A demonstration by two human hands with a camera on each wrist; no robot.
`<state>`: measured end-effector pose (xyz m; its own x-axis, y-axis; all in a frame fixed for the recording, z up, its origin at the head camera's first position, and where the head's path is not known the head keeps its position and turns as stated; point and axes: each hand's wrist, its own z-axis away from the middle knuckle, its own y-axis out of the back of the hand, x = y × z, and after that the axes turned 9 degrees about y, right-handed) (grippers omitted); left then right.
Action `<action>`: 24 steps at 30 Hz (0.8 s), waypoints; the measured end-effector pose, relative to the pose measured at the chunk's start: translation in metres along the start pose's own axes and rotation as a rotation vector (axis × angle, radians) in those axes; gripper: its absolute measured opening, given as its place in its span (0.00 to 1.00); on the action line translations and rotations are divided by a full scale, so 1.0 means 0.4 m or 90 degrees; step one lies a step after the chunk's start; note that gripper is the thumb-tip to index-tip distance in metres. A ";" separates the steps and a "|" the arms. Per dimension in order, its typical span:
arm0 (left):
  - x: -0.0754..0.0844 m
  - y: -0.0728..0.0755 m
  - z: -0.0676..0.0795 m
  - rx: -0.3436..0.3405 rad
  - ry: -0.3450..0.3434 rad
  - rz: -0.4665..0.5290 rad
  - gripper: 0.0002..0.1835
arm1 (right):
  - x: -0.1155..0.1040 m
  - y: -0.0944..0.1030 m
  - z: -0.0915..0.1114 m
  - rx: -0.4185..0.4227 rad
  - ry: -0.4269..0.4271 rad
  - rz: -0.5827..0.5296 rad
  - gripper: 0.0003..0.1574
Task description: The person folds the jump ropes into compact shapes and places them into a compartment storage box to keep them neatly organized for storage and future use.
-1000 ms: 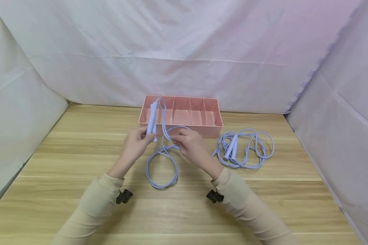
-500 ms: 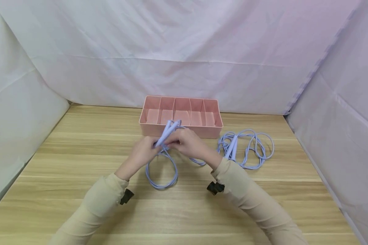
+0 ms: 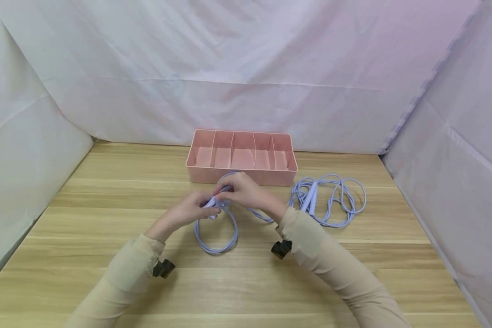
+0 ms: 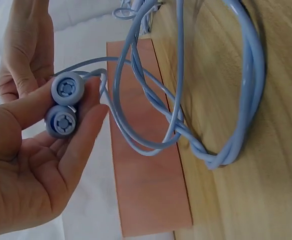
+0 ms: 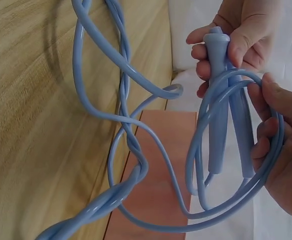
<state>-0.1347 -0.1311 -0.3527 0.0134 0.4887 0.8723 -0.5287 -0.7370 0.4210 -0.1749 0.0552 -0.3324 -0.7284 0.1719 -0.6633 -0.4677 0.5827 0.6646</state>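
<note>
My left hand (image 3: 190,208) holds both handles (image 5: 219,105) of a light blue jump rope together. In the left wrist view their round, hollow ends (image 4: 67,88) face the camera, one beside the other. Close by, my right hand (image 3: 246,189) grips a bunched loop of the same rope, and that loop passes around the handles in the right wrist view. The rest of its cord (image 4: 253,75) hangs in twisted strands, with a round coil (image 3: 215,252) below the hands. In the head view my fingers partly cover the handles.
Behind the hands is a pink box (image 3: 242,176) with several compartments in a row. To the right, a second light blue jump rope lies loosely coiled on the wooden table (image 3: 238,296), its handles (image 3: 309,198) side by side. White cloth (image 3: 246,105) hangs around the back and sides.
The handles have come down from in front of the box and now lie lower, between my hands. My right hand has brought its rope loop up against them, around the handles.
</note>
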 end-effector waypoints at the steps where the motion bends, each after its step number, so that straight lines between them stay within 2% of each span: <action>1: -0.004 0.001 0.001 -0.011 0.002 0.022 0.12 | 0.002 -0.003 -0.001 -0.001 -0.001 -0.006 0.05; 4: -0.014 0.000 0.004 -0.018 0.010 0.059 0.16 | 0.002 -0.010 -0.006 -0.001 0.003 0.021 0.04; 9: -0.018 -0.004 0.009 0.013 0.019 0.074 0.17 | -0.003 -0.014 -0.013 -0.011 -0.010 0.068 0.04; 14: -0.020 -0.013 0.011 0.041 -0.011 0.076 0.18 | -0.001 -0.017 -0.020 -0.030 -0.011 0.069 0.05; 17: -0.025 -0.020 0.008 0.062 -0.030 0.072 0.16 | 0.001 -0.020 -0.024 -0.044 -0.009 0.075 0.05; 21: -0.034 -0.030 0.000 0.100 -0.033 0.068 0.14 | 0.000 -0.023 -0.027 -0.059 -0.016 0.089 0.05; 24: -0.041 -0.038 -0.004 0.141 -0.037 0.040 0.12 | -0.001 -0.027 -0.027 -0.065 -0.016 0.091 0.05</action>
<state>-0.1284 -0.1270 -0.3737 0.0390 0.4150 0.9090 -0.3311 -0.8529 0.4036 -0.1748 0.0404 -0.3356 -0.7790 0.2676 -0.5670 -0.4098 0.4672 0.7835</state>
